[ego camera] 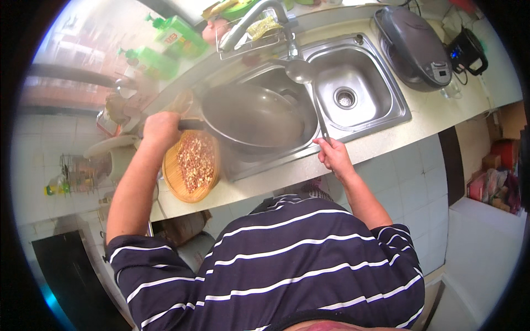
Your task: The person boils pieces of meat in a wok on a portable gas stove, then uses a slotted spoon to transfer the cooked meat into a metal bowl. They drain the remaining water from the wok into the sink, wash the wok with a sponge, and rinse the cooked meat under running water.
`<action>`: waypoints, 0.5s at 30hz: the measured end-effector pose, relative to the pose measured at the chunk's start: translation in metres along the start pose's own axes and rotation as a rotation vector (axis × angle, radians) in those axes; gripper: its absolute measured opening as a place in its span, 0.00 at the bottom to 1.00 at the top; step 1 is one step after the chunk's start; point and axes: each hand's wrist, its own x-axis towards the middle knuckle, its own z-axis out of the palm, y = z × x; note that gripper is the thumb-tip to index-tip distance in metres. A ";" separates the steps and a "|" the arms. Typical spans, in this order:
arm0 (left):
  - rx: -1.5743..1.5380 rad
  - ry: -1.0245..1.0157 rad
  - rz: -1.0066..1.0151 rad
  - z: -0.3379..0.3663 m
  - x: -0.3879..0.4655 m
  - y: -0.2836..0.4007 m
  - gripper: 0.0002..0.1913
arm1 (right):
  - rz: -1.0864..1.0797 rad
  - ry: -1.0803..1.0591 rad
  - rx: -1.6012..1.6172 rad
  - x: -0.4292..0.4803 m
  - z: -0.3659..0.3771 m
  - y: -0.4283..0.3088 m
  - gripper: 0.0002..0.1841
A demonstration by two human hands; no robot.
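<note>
My left hand (pixel 162 129) grips the dark handle of a large wok (pixel 252 113), which is over the left bowl of a steel double sink. Steam or haze blurs the wok's inside, so what it holds cannot be told. In my right hand (pixel 334 156) is the handle of a metal ladle (pixel 299 71); the ladle's head is near the faucet's base, over the sink divider. Below the wok's handle, an oval wooden board or tray (pixel 169 176) bears chopped reddish and pale bits (pixel 195 161) that look like nuts.
The right sink bowl (pixel 352 87) has a drain strainer. A faucet (pixel 252 20) arches behind the sink. Green pump bottles (pixel 180 36) stand at the back left. A dark rice cooker (pixel 414 45) and a black kettle (pixel 466 51) are on the counter at the right.
</note>
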 end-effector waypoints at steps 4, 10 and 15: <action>-0.044 0.018 -0.042 0.032 -0.005 0.027 0.09 | 0.104 -0.075 -0.047 0.002 0.009 0.000 0.15; -0.133 0.037 -0.015 0.064 -0.005 0.042 0.07 | 0.239 -0.216 -0.134 0.022 0.016 -0.005 0.12; -0.147 -0.016 -0.033 0.075 0.002 0.061 0.05 | 0.348 -0.298 -0.130 0.059 0.025 -0.009 0.11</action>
